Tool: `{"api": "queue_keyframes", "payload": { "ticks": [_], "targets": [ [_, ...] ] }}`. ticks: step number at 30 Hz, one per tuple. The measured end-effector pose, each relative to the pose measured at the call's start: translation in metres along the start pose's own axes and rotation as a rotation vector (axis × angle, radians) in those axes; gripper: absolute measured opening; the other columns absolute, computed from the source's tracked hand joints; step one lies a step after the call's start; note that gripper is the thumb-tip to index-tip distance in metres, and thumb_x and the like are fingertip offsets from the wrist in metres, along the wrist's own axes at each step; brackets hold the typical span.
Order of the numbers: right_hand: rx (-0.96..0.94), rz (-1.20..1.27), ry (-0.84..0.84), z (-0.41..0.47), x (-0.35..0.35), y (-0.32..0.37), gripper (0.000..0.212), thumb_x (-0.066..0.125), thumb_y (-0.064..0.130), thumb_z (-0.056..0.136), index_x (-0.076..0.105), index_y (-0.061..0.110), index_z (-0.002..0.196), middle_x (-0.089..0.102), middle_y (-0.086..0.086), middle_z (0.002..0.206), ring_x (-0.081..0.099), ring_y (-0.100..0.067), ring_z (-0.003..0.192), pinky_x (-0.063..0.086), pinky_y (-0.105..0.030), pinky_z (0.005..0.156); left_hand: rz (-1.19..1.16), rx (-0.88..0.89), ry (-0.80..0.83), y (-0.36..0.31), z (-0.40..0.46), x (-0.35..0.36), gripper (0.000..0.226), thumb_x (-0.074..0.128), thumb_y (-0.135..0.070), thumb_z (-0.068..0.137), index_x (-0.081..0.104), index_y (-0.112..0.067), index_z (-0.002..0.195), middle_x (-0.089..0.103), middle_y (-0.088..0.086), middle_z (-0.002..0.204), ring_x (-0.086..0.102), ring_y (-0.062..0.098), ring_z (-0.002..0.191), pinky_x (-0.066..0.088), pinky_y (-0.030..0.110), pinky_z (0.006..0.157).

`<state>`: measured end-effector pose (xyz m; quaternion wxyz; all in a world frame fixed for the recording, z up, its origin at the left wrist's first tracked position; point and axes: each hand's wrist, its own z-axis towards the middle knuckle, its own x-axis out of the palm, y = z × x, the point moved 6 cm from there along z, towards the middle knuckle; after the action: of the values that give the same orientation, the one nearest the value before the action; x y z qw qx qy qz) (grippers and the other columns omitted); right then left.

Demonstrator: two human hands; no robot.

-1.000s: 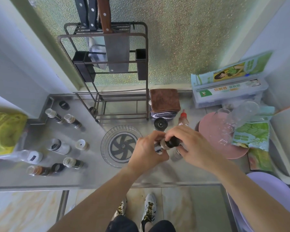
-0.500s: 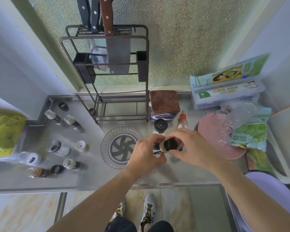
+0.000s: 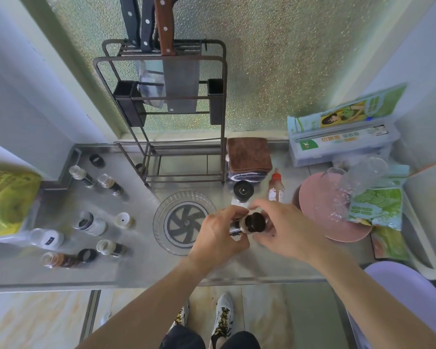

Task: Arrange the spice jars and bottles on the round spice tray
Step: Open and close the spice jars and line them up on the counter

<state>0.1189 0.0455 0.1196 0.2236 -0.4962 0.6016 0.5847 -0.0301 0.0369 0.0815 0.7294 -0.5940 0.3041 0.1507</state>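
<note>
Dark-capped spice jar (image 3: 249,224) in left hand (image 3: 218,235), right hand (image 3: 285,230) loosely cupped beside

You have one view only, a wide-angle camera on your head, looking steeply down over the steel counter (image 3: 61,270) from above, close enough that your forearms fill the lower frame. It faces the frosted window (image 3: 275,59), whose straight edges bow outward.
</note>
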Motion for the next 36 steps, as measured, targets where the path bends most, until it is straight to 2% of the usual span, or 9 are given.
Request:
{"api": "queue_keyframes", "payload": {
  "ticks": [3, 7, 9, 10, 14, 18, 21, 26, 36],
  "targets": [
    [0.078, -0.159, -0.064, 0.001, -0.001, -0.002, 0.043, 0.055, 0.068, 0.087, 0.058, 0.025, 0.089, 0.063, 0.005, 0.075, 0.062, -0.021, 0.074, 0.043, -0.030, 0.059, -0.001, -0.012, -0.005, 0.001, -0.001, 0.000, 0.050, 0.079, -0.016, 0.067, 0.065, -0.019, 0.115, 0.074, -0.009, 0.100, 0.069, 0.003, 0.089, 0.054, 0.017, 0.083],
    [-0.042, -0.089, -0.014, 0.000, 0.007, 0.004, 0.045, 0.069, 0.047, 0.084, 0.051, 0.027, 0.120, 0.061, 0.003, 0.107, 0.063, -0.023, 0.092, 0.048, -0.035, 0.075, -0.005, -0.021, -0.005, 0.001, -0.001, 0.001, 0.051, 0.079, -0.015, 0.066, 0.065, -0.021, 0.115, 0.074, -0.010, 0.100, 0.068, 0.002, 0.092, 0.050, 0.010, 0.083],
    [-0.020, -0.141, -0.077, 0.001, 0.005, 0.005, 0.030, 0.060, 0.050, 0.090, 0.055, 0.022, 0.099, 0.065, 0.000, 0.092, 0.064, -0.026, 0.085, 0.041, -0.032, 0.067, 0.002, -0.029, -0.004, 0.002, -0.001, 0.002, 0.051, 0.079, -0.015, 0.066, 0.065, -0.022, 0.114, 0.074, -0.010, 0.098, 0.066, -0.001, 0.089, 0.047, 0.006, 0.080],
    [0.029, -0.166, -0.099, 0.001, 0.002, 0.003, 0.036, 0.053, 0.057, 0.092, 0.055, 0.021, 0.091, 0.065, -0.002, 0.085, 0.063, -0.027, 0.080, 0.039, -0.032, 0.064, 0.002, -0.028, -0.002, 0.002, -0.001, 0.002, 0.051, 0.079, -0.015, 0.065, 0.065, -0.022, 0.114, 0.074, -0.010, 0.098, 0.065, -0.002, 0.088, 0.047, 0.005, 0.080],
    [-0.003, -0.073, -0.041, -0.001, 0.005, 0.003, 0.047, 0.067, 0.049, 0.085, 0.053, 0.024, 0.121, 0.064, 0.001, 0.108, 0.064, -0.022, 0.094, 0.046, -0.032, 0.073, 0.007, -0.025, -0.004, 0.004, -0.002, 0.003, 0.052, 0.080, -0.017, 0.065, 0.066, -0.021, 0.115, 0.075, -0.010, 0.100, 0.068, 0.002, 0.091, 0.051, 0.013, 0.083],
    [0.068, -0.159, -0.112, -0.002, 0.006, -0.005, 0.049, 0.055, 0.066, 0.086, 0.059, 0.021, 0.107, 0.068, 0.000, 0.094, 0.066, -0.023, 0.087, 0.040, -0.032, 0.065, 0.012, -0.015, -0.006, 0.007, -0.001, 0.006, 0.051, 0.081, -0.019, 0.067, 0.065, -0.022, 0.115, 0.075, -0.010, 0.100, 0.069, 0.003, 0.091, 0.054, 0.019, 0.083],
    [0.012, -0.031, -0.073, -0.004, 0.014, -0.003, 0.055, 0.072, 0.048, 0.081, 0.050, 0.028, 0.128, 0.062, 0.004, 0.107, 0.063, -0.021, 0.096, 0.044, -0.030, 0.075, 0.014, -0.007, -0.003, 0.008, 0.000, 0.008, 0.052, 0.082, -0.020, 0.067, 0.065, -0.022, 0.116, 0.075, -0.009, 0.100, 0.070, 0.004, 0.091, 0.055, 0.023, 0.083],
    [0.094, -0.004, -0.291, -0.011, 0.031, -0.003, 0.035, 0.077, 0.036, 0.082, 0.064, 0.020, 0.110, 0.068, 0.002, 0.098, 0.065, -0.019, 0.087, 0.045, -0.027, 0.074, 0.005, 0.010, -0.010, 0.017, -0.001, 0.018, 0.047, 0.079, -0.013, 0.071, 0.067, -0.021, 0.115, 0.075, -0.009, 0.096, 0.071, 0.004, 0.088, 0.056, 0.025, 0.080],
    [0.234, 0.166, -0.353, -0.010, 0.089, -0.011, 0.055, 0.069, 0.025, 0.092, 0.047, 0.020, 0.142, 0.063, 0.000, 0.124, 0.063, -0.018, 0.110, 0.052, -0.032, 0.097, 0.062, -0.095, -0.010, 0.063, -0.002, 0.065, 0.042, 0.074, -0.001, 0.076, 0.066, -0.020, 0.113, 0.069, -0.004, 0.102, 0.066, 0.013, 0.088, 0.055, 0.027, 0.079]
  ]
}}
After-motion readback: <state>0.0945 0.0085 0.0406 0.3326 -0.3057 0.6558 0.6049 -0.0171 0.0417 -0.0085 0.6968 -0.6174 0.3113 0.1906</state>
